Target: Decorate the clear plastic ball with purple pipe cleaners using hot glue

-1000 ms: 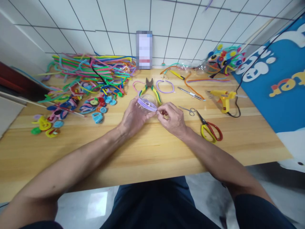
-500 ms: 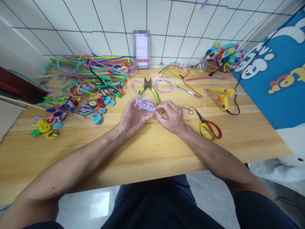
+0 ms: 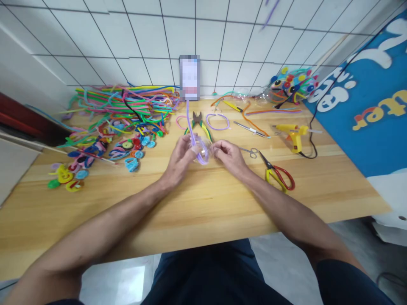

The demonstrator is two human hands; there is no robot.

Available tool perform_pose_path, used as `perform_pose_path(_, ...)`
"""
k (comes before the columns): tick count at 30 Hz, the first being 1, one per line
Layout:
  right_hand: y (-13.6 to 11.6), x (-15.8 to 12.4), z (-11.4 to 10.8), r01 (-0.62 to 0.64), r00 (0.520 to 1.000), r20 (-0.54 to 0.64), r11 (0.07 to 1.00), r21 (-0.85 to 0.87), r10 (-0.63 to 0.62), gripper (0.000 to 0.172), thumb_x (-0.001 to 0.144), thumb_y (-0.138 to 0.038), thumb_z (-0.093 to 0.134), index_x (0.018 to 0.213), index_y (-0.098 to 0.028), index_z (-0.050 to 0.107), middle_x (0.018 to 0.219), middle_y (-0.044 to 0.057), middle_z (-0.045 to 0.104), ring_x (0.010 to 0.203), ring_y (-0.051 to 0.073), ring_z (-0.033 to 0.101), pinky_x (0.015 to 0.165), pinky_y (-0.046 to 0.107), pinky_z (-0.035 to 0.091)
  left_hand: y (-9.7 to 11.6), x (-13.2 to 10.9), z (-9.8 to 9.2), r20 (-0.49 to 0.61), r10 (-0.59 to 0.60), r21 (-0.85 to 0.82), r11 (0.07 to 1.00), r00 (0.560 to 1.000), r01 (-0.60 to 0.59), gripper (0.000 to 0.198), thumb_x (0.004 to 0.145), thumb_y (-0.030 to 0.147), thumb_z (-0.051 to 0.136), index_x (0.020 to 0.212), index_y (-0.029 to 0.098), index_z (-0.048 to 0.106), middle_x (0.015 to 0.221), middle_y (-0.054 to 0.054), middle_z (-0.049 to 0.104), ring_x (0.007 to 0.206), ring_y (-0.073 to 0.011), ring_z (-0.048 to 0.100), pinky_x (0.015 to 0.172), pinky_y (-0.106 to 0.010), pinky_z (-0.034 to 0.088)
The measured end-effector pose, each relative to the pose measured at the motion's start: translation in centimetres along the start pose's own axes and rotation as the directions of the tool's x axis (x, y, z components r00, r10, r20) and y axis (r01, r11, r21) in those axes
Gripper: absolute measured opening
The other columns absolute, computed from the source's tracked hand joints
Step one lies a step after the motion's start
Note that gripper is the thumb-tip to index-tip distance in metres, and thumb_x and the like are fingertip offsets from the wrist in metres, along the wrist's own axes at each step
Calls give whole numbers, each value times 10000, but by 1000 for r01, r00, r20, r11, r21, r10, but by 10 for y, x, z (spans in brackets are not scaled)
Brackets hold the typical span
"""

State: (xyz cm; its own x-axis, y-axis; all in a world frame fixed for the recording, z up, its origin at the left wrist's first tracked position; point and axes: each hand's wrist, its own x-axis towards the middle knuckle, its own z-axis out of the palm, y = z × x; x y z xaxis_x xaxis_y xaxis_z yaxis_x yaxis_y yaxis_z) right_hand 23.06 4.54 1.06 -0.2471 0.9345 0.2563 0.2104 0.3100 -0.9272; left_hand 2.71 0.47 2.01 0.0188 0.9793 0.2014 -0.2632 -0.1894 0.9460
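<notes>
Now the clear ball [image 3: 201, 148], held by the left hand [image 3: 180, 158] on the near side of the pliers [image 3: 197, 119], has tipped, and its purple pipe cleaner [image 3: 190, 120] pokes up, maybe only part wrapped, while the right hand [image 3: 230, 156] bunches narrow, grip unclear.

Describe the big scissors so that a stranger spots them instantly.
On the wooden table, start beside the right hand and move right, past the small silver scissors. There lie the big scissors, dark-bladed, with one red handle loop and one yellow, unlike their silver-handled neighbour.
</notes>
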Motion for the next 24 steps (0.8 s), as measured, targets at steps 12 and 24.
perform_pose_path(12,-17,-5,-8,124,991,-57,983,132,-118,322,975,-542,711,852,-245,699,819,1,700,801,204,648,794,358,539,-18,-11,-12,465,455,456,612,760,-646,770,1007,332,778,1675,275,400,1573,-191,598,1508,-353,591,1244,-579,557)
perform_pose_path(24,-19,-9,-9,234,972,-26,968,91,-233,352,1014,-566,671,839,-261,692,833,13,692,797,222,660,760,366,550,-21,-14,-5,531,476,373,611,701,-698,787,994,306,794,1663,274,380,1604,-220,547,1563,-393,552,1248,-643,547)
